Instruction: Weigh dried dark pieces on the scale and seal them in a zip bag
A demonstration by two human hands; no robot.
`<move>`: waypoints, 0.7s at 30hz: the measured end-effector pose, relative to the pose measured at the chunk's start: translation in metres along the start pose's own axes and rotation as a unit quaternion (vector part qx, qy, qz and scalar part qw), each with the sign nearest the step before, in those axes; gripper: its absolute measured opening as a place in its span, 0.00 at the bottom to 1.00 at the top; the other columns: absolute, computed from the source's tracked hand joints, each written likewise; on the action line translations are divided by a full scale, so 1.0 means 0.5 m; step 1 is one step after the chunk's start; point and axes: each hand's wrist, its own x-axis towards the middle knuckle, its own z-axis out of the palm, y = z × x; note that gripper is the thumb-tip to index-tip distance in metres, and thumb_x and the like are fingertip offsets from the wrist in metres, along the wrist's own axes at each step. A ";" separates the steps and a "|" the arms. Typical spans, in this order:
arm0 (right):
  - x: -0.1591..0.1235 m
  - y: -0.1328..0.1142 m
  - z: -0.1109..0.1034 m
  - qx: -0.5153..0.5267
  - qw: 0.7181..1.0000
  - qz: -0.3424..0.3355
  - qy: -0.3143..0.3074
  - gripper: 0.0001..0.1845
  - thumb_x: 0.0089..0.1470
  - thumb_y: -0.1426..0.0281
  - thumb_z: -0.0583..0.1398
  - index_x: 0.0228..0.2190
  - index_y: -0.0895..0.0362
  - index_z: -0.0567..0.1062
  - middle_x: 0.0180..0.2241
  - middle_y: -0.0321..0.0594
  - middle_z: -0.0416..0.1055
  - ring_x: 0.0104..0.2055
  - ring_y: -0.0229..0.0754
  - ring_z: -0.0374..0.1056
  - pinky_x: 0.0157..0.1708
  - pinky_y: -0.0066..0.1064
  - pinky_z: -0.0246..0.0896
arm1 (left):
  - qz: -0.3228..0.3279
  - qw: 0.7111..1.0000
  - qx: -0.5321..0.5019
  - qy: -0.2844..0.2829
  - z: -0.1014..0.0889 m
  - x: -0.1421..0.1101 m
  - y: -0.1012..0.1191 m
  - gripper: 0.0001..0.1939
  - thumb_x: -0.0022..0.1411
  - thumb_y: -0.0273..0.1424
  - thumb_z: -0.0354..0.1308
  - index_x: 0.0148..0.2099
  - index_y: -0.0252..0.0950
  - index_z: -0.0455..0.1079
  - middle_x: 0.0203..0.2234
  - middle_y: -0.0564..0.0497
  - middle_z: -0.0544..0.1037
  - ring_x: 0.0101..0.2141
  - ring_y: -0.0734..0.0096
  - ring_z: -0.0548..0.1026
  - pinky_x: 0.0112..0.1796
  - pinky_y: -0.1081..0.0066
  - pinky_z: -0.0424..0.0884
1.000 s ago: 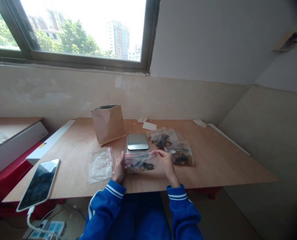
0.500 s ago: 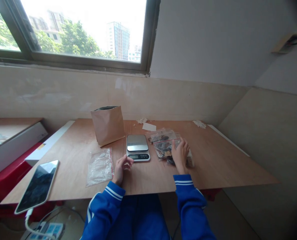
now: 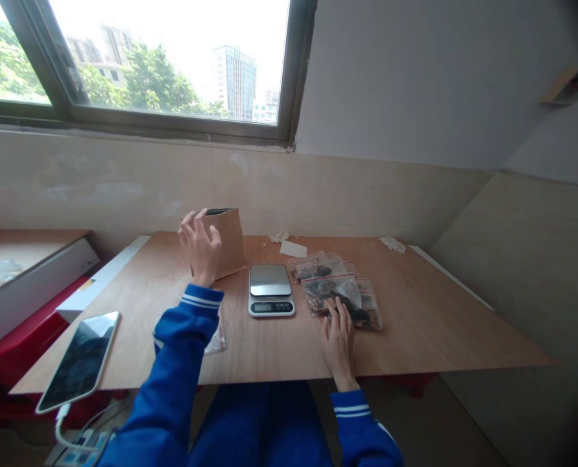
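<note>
My left hand (image 3: 201,250) is raised in front of the brown paper bag (image 3: 230,243), fingers spread near its open top; whether they touch it I cannot tell. The bag stands upright at the back left. My right hand (image 3: 338,331) rests, fingers stretched and holding nothing, at the near edge of the filled zip bags (image 3: 332,288). These clear bags hold dark and brown pieces and overlap one another. Between my hands sits a digital kitchen scale (image 3: 270,285) with a bare metal plate. An empty-looking clear zip bag (image 3: 216,338) lies partly hidden behind my left sleeve.
A phone (image 3: 79,360) with a white cable lies on the table's left edge, above a power strip (image 3: 79,447). A white card (image 3: 293,249) and crumpled white scraps (image 3: 392,244) lie near the back wall. Another table (image 3: 26,259) stands at the left.
My left hand has moved from beside the scale up and left to the paper bag. My right hand has slid off the zip bags toward me and a little left.
</note>
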 end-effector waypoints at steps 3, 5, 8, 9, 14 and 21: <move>-0.003 -0.001 -0.006 0.012 1.000 0.015 0.005 0.22 0.63 0.69 0.47 0.57 0.57 0.64 0.62 0.52 0.57 0.64 0.54 0.51 0.58 0.53 0.55 | -0.001 0.997 0.071 0.003 0.017 0.113 -0.019 0.21 0.65 0.34 0.49 0.59 0.38 0.67 0.63 0.40 0.58 0.64 0.49 0.51 0.62 0.50 0.46; -0.001 0.003 -0.007 0.022 0.999 0.020 0.009 0.21 0.63 0.70 0.48 0.56 0.58 0.65 0.61 0.53 0.58 0.63 0.54 0.52 0.57 0.53 0.56 | -0.033 0.994 0.095 -0.048 0.027 0.147 -0.043 0.18 0.66 0.34 0.46 0.52 0.37 0.72 0.59 0.39 0.65 0.64 0.48 0.51 0.61 0.47 0.43; 0.003 -0.003 -0.010 0.057 0.998 0.006 0.009 0.19 0.62 0.72 0.48 0.53 0.57 0.67 0.58 0.52 0.62 0.61 0.52 0.56 0.57 0.52 0.57 | -0.064 0.980 0.126 -0.138 0.026 0.140 -0.077 0.19 0.67 0.34 0.44 0.45 0.35 0.75 0.48 0.36 0.73 0.58 0.46 0.62 0.57 0.43 0.51; 0.006 -0.012 -0.012 0.074 0.997 0.001 0.010 0.19 0.62 0.72 0.48 0.52 0.57 0.68 0.57 0.52 0.63 0.60 0.51 0.57 0.56 0.52 0.58 | -0.059 0.979 0.125 -0.151 0.020 0.125 -0.083 0.19 0.67 0.36 0.44 0.45 0.35 0.75 0.47 0.36 0.74 0.54 0.47 0.67 0.55 0.45 0.57; 0.043 -0.143 -0.042 0.180 0.982 -0.046 -0.031 0.17 0.63 0.74 0.48 0.49 0.55 0.70 0.54 0.49 0.67 0.58 0.49 0.61 0.56 0.49 0.59 | -0.031 0.994 0.057 -0.092 -0.038 0.016 -0.064 0.17 0.66 0.41 0.47 0.45 0.37 0.72 0.40 0.43 0.75 0.40 0.58 0.76 0.43 0.61 0.70; 0.156 -0.391 -0.093 0.288 0.930 -0.191 -0.126 0.20 0.65 0.73 0.46 0.55 0.56 0.66 0.59 0.46 0.64 0.64 0.43 0.55 0.62 0.40 0.56 | -0.092 0.970 -0.058 -0.216 -0.121 -0.114 -0.017 0.16 0.60 0.36 0.55 0.50 0.37 0.71 0.41 0.45 0.80 0.41 0.61 0.78 0.40 0.67 0.71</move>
